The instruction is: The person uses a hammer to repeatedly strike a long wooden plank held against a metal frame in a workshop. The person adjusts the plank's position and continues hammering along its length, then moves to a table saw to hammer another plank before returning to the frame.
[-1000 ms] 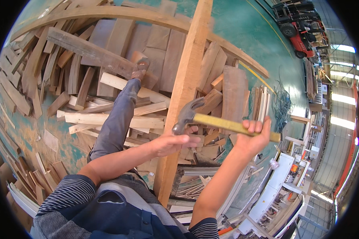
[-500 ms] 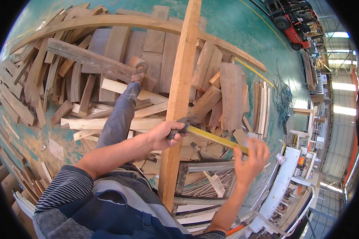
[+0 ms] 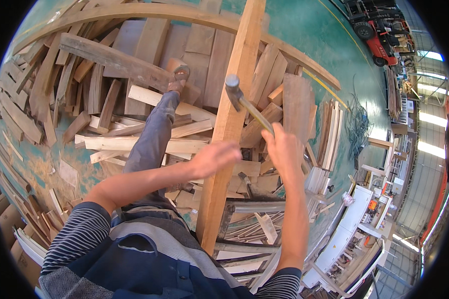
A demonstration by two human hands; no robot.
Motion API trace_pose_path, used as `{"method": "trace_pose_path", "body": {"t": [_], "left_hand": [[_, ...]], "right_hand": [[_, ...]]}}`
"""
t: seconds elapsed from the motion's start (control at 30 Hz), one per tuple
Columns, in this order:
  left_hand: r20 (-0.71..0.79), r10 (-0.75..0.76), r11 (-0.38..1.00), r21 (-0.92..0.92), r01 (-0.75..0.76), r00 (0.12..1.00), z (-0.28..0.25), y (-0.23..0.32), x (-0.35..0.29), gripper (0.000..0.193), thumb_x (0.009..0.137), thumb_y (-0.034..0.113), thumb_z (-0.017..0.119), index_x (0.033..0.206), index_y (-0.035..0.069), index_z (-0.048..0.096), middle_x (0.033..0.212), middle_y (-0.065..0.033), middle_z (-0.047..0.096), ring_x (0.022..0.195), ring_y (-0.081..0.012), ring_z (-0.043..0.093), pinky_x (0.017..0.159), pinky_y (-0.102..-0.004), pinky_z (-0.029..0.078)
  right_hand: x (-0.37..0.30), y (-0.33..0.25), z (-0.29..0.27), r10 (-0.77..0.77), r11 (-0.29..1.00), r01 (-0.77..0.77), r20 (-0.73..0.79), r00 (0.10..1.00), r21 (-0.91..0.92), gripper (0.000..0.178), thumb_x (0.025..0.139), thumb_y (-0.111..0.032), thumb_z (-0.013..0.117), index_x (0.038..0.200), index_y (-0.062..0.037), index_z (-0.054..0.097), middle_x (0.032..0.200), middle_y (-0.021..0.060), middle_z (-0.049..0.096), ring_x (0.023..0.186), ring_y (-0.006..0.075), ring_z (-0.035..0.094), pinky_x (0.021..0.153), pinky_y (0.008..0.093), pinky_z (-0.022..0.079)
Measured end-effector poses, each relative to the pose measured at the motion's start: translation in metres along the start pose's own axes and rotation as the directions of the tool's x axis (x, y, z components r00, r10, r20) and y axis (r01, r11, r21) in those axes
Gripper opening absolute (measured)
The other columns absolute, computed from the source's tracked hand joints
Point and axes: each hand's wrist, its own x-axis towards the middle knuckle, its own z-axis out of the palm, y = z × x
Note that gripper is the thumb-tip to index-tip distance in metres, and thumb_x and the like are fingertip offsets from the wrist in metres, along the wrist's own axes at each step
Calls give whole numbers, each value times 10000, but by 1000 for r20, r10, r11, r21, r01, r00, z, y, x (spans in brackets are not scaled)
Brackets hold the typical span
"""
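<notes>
A claw hammer with a yellowish handle is gripped near the handle's end by my right hand. Its dark metal head hangs over the long wooden beam, which runs upright through the middle of the view. I cannot tell whether the head touches the wood. Smeared by motion, my left hand is over the lower part of the beam, and its fingers are too blurred to read. My foot rests on a grey-brown plank to the left of the beam.
Loose wood offcuts lie heaped at the left, with more boards right of the beam. A metal frame stands close on my right. Farther right are a tangle of dark strapping, a white machine and a red forklift.
My left hand has let go of the hammer's head and moved slightly left. My right hand has taken the handle and moved up and left, raising the head along the beam.
</notes>
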Motion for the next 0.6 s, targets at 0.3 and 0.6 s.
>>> {"method": "trace_pose_path", "body": {"t": [0.3,0.6], "left_hand": [[739,258,183,595,-782,623,35,-33,46,265,910,383,620,740,214,735,829,22,706,970,-203,631,1110,-418,340],[632,379,254,631,-733,676,44,-48,46,309,872,355,615,599,227,679,715,52,680,878,-184,599,1028,-374,375]], "right_hand": [[64,-22,-25,-93,989,100,70,993,-112,318,1004,-343,653,966,-28,680,800,233,726,807,437,725,720,543,566],[47,2,-24,-71,982,94,139,988,-167,295,1001,-313,658,931,-27,656,787,229,723,777,431,724,697,540,568]]}}
